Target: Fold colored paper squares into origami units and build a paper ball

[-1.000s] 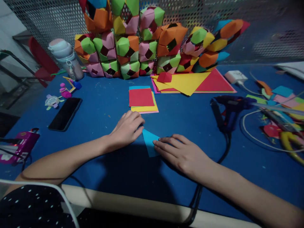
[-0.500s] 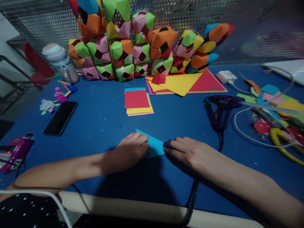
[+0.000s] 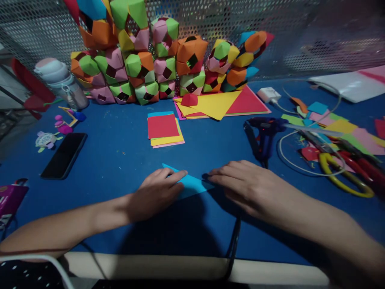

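A folded blue paper triangle [image 3: 195, 185] lies flat on the blue table, its far left tip showing beyond my left hand. My left hand [image 3: 157, 192] rests on the paper's left part, with index finger and thumb apart. My right hand [image 3: 248, 186] is by the paper's right corner, fingers stretched out and loosely together. Whether those fingertips touch the corner I cannot tell. Just beyond the paper sits a small stack of coloured paper squares [image 3: 163, 126], red on top.
Several colourful folded-paper balls [image 3: 142, 66] are piled against the perforated metal panel. Larger paper sheets [image 3: 222, 105] lie in front. At right are a glue gun [image 3: 264, 130], yellow-handled scissors [image 3: 345, 176], scraps and a cable. A phone [image 3: 64, 155] and a bottle [image 3: 64, 82] stand left.
The whole view has shifted, so objects appear further left. My right fingers have come off the paper's right corner a little, and my left index finger has straightened out over the paper.
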A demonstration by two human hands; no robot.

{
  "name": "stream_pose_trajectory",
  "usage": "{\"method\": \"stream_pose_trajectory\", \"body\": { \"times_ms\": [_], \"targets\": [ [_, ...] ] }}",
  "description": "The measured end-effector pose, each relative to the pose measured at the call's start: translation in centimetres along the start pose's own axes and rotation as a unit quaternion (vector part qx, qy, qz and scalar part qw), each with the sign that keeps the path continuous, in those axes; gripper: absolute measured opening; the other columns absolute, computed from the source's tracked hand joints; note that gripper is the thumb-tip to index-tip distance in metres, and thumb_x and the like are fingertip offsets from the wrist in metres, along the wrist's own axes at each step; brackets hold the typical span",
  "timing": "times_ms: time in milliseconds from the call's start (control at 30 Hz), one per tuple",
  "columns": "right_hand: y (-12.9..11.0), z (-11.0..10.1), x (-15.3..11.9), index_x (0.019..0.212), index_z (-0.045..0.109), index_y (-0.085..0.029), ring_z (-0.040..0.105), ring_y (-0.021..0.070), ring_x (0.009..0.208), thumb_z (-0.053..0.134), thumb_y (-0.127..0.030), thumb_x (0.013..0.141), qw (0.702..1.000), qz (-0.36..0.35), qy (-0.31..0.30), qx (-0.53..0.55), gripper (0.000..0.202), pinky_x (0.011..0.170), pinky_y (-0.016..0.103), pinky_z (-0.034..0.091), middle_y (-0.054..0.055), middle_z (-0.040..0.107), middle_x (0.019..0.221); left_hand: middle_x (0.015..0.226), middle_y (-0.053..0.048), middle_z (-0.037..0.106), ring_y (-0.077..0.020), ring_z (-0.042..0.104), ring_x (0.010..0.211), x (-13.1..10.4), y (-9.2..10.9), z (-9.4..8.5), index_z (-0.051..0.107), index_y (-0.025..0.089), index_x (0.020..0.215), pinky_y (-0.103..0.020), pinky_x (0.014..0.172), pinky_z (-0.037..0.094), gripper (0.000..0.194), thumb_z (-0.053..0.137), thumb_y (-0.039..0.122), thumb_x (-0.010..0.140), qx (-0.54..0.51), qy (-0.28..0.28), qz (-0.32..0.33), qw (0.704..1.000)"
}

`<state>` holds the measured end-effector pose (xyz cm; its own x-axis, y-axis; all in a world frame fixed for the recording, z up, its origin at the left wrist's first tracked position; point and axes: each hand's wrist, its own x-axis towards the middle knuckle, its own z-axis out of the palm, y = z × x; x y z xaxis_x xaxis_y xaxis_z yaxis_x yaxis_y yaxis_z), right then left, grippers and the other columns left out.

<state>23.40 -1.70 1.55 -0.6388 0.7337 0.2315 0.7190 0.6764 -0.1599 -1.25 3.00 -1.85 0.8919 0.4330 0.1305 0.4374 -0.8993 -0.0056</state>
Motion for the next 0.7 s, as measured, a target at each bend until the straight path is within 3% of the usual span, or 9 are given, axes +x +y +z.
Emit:
{"method": "stream_pose_trajectory", "body": {
  "times_ms": [100, 267, 467, 700],
  "targets": [
    [-1.3, 1.8, 1.3, 0.114, 0.053, -0.010, 0.056, 0.0212, 0.102, 0.035, -0.007, 0.086, 0.998, -0.007, 0.041, 0.047, 0.034, 0.080, 0.035, 0.045, 0.014, 0.062, 0.112, 0.128, -0.005, 0.051, -0.0176, 0.052, 0.089, 0.2, 0.0, 0.0, 0.056, 0.018, 0.103, -0.031, 0.072, 0.045, 0.023, 0.035, 0.020, 0.093, 0.010, -0.012, 0.013, 1.000],
    [-2.7, 4.5, 1.7, 0.110, 0.056, -0.008, 0.059, 0.0243, 0.092, 0.031, -0.006, 0.088, 0.999, -0.030, 0.016, -0.027, 0.033, 0.071, 0.036, 0.047, 0.016, 0.066, 0.099, 0.123, -0.013, 0.055, -0.0204, 0.055, 0.094, 0.2, 0.1, 0.3, 0.051, 0.010, 0.110, -0.034, 0.080, 0.046, 0.025, 0.036, 0.017, 0.092, 0.040, 0.002, 0.033, 0.999],
    [-2.8, 4.1, 1.0, 0.109, 0.055, -0.003, 0.058, 0.0238, 0.078, 0.033, -0.004, 0.088, 0.996, -0.027, 0.015, -0.083, 0.030, 0.065, 0.035, 0.044, 0.015, 0.066, 0.086, 0.110, -0.021, 0.060, -0.0259, 0.059, 0.094, -0.1, 0.4, 0.0, 0.051, 0.003, 0.105, -0.037, 0.080, 0.047, 0.032, 0.037, 0.028, 0.091, 0.111, 0.031, -0.013, 0.993],
    [-2.6, 3.5, 1.1, 0.095, 0.058, -0.010, 0.051, 0.0195, 0.065, 0.038, -0.006, 0.087, 0.997, 0.003, 0.002, -0.077, 0.022, 0.059, 0.032, 0.034, 0.008, 0.062, 0.072, 0.096, -0.022, 0.061, -0.0281, 0.058, 0.082, -0.1, -0.1, -0.5, 0.056, 0.007, 0.088, -0.041, 0.070, 0.047, 0.042, 0.034, 0.043, 0.088, 0.115, 0.000, -0.066, 0.991]
  ]
}}
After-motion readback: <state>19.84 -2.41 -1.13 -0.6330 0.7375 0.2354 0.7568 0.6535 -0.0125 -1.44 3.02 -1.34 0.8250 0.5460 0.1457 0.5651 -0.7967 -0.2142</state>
